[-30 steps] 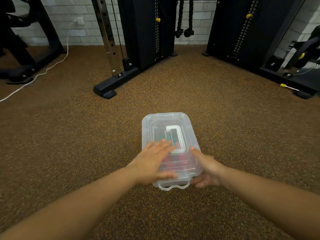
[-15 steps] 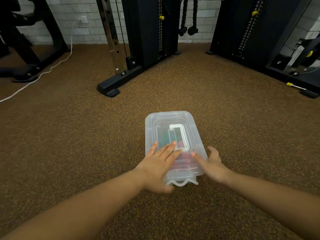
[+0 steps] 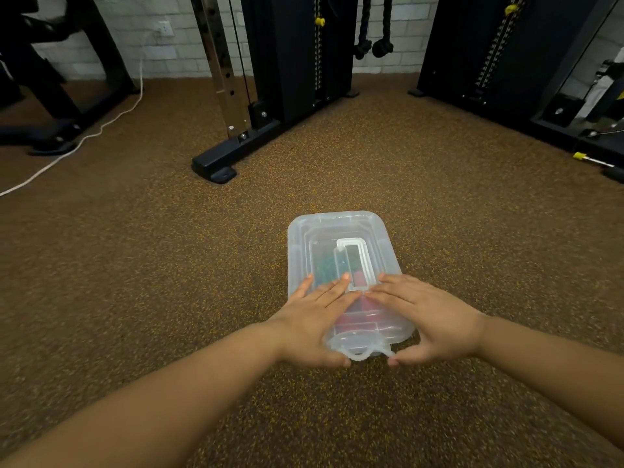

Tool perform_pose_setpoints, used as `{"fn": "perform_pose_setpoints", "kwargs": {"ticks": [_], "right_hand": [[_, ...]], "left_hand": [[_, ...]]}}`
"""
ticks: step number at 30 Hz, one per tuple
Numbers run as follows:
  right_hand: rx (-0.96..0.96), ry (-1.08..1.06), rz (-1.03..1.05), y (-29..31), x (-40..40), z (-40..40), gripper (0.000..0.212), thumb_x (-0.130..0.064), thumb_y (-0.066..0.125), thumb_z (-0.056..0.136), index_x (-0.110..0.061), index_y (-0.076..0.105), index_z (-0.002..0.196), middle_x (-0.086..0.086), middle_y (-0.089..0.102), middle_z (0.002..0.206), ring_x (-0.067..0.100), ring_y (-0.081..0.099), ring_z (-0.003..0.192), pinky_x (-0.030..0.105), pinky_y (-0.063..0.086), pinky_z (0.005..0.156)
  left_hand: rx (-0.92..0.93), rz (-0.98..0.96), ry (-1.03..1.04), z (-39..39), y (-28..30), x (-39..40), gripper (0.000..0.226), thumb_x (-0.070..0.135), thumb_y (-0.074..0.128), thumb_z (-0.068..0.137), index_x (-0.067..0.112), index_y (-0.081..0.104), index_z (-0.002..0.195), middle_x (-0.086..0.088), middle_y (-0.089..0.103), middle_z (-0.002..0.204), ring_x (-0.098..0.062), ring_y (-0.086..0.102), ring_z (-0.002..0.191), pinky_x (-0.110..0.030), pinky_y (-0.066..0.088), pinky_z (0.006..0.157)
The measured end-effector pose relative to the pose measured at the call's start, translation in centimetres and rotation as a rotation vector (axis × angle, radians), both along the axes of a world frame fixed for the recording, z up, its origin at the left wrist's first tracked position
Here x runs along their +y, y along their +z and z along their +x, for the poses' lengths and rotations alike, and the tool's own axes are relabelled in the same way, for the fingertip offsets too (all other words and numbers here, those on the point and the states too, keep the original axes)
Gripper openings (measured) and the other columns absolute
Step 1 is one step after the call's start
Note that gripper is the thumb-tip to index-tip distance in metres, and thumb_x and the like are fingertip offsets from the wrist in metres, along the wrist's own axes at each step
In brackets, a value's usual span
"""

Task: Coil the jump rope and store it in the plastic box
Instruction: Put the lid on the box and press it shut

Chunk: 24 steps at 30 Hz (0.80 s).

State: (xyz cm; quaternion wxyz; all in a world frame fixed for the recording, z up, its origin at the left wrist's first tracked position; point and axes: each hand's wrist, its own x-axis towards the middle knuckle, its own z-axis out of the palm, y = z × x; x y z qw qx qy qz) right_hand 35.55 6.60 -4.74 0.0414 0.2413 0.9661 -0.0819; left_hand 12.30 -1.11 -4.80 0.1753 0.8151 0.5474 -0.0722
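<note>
The plastic box [image 3: 344,261] sits on the brown speckled floor [image 3: 135,282] with its clear lid [image 3: 337,228] on top, and both hands lie flat across the end of the lid nearest the person. The left hand [image 3: 314,319] has its grip spread, fingers [image 3: 332,290] straight and pressed palm-down on the lid, the thumb hooked round the near corner just beside the looped latch [image 3: 363,355] at the box's end. The right hand [image 3: 429,319] is spread the same way, its fingertips almost meeting those of the left hand at the middle of the lid, its thumb low at the near edge beside the same latch; neither hand pinches anything. Just beyond the fingertips lies the lid's white folding handle [image 3: 354,261], flat in its recess. Through the cloudy plastic under and ahead of the hands show green and red shapes, which may be the jump rope [image 3: 326,270], though the lid blurs them too much to tell. Far beyond the hands stands a black weight machine [image 3: 287,62] on a long foot, with a white cable [image 3: 84,136] trailing over the floor off to the left of the left hand.
</note>
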Motion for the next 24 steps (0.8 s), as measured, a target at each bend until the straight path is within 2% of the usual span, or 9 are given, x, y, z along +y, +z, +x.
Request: {"fn": "perform_pose_setpoints", "kwargs": {"ticks": [3, 5, 9, 11, 13, 14, 16, 19, 24], "right_hand": [[0.063, 0.004, -0.035, -0.4, 0.4, -0.2, 0.092, -0.074, 0.053, 0.073, -0.020, 0.032, 0.145, 0.001, 0.040, 0.149, 0.017, 0.028, 0.141, 0.039, 0.019, 0.120], [0.093, -0.003, -0.061, -0.4, 0.5, -0.5, 0.085, -0.066, 0.058, 0.073, -0.020, 0.038, 0.142, 0.001, 0.046, 0.142, 0.016, 0.035, 0.137, 0.038, 0.031, 0.115], [0.072, -0.022, -0.120, 0.7, 1.1, -0.9, 0.082, -0.072, 0.052, 0.073, -0.025, 0.039, 0.138, -0.004, 0.046, 0.132, 0.010, 0.043, 0.123, 0.030, 0.038, 0.107], [0.157, -0.055, -0.159, 0.8, 1.5, -1.5, 0.066, -0.069, 0.042, 0.082, -0.028, 0.046, 0.133, -0.004, 0.048, 0.125, 0.009, 0.045, 0.116, 0.034, 0.041, 0.103], [0.239, -0.124, -0.156, 0.5, 1.8, -2.9, 0.055, -0.057, 0.035, 0.092, -0.027, 0.045, 0.137, -0.001, 0.046, 0.135, 0.012, 0.039, 0.129, 0.038, 0.034, 0.111], [0.235, -0.174, -0.136, 0.2, 2.1, -3.8, 0.054, -0.051, 0.033, 0.095, -0.024, 0.039, 0.142, 0.001, 0.041, 0.145, 0.015, 0.030, 0.138, 0.039, 0.023, 0.118], [0.146, -0.286, -0.110, -0.4, 2.6, -5.9, 0.059, -0.047, 0.031, 0.098, -0.019, 0.022, 0.149, 0.003, 0.021, 0.158, 0.019, 0.008, 0.148, 0.035, 0.004, 0.121], [0.130, -0.392, -0.130, -1.0, 3.8, -8.8, 0.063, -0.049, 0.027, 0.098, -0.020, 0.011, 0.151, 0.003, 0.006, 0.162, 0.020, -0.004, 0.149, 0.037, -0.003, 0.119], [0.149, -0.418, -0.110, -1.5, 5.4, -10.6, 0.059, -0.049, 0.027, 0.097, -0.024, 0.019, 0.150, 0.004, 0.005, 0.162, 0.023, -0.006, 0.148, 0.043, -0.007, 0.118]], "left_hand": [[-0.040, -0.093, 0.006, -0.3, 0.4, 0.6, 0.104, 0.062, 0.057, 0.080, 0.038, -0.017, 0.148, 0.007, -0.027, 0.156, -0.010, -0.020, 0.145, -0.040, -0.022, 0.115], [-0.060, -0.131, 0.005, -0.7, 0.5, 1.0, 0.100, 0.058, 0.057, 0.083, 0.038, -0.015, 0.149, 0.009, -0.027, 0.155, -0.009, -0.020, 0.145, -0.037, -0.024, 0.114], [-0.113, -0.141, 0.016, -1.1, 0.6, 1.0, 0.106, 0.067, 0.060, 0.076, 0.041, -0.013, 0.148, 0.012, -0.024, 0.156, -0.005, -0.021, 0.143, -0.036, -0.023, 0.113], [-0.164, -0.097, 0.054, -1.0, 0.5, 0.6, 0.103, 0.074, 0.051, 0.076, 0.040, -0.013, 0.149, 0.015, -0.022, 0.157, -0.002, -0.023, 0.142, -0.036, -0.019, 0.116], [-0.262, -0.030, 0.156, -1.1, 0.3, 0.5, 0.082, 0.069, 0.033, 0.088, 0.038, -0.013, 0.149, 0.015, -0.021, 0.157, 0.000, -0.024, 0.142, -0.036, -0.013, 0.119], [-0.294, 0.002, 0.221, -1.1, 0.1, 1.0, 0.071, 0.062, 0.024, 0.094, 0.037, -0.013, 0.149, 0.015, -0.020, 0.157, 0.000, -0.024, 0.141, -0.035, -0.012, 0.119], [-0.300, 0.056, 0.353, -1.5, -0.4, 2.8, 0.058, 0.049, 0.015, 0.100, 0.033, -0.008, 0.150, 0.011, -0.016, 0.159, -0.002, -0.022, 0.143, -0.035, -0.012, 0.119], [-0.281, 0.101, 0.488, -2.1, -1.2, 6.4, 0.055, 0.041, 0.016, 0.102, 0.024, 0.004, 0.153, 0.004, -0.006, 0.162, -0.006, -0.013, 0.146, -0.034, -0.012, 0.119], [-0.234, 0.130, 0.540, -2.5, -1.6, 10.6, 0.056, 0.038, 0.019, 0.102, 0.019, 0.008, 0.154, 0.002, -0.003, 0.163, -0.011, -0.008, 0.148, -0.040, -0.009, 0.119]]}}
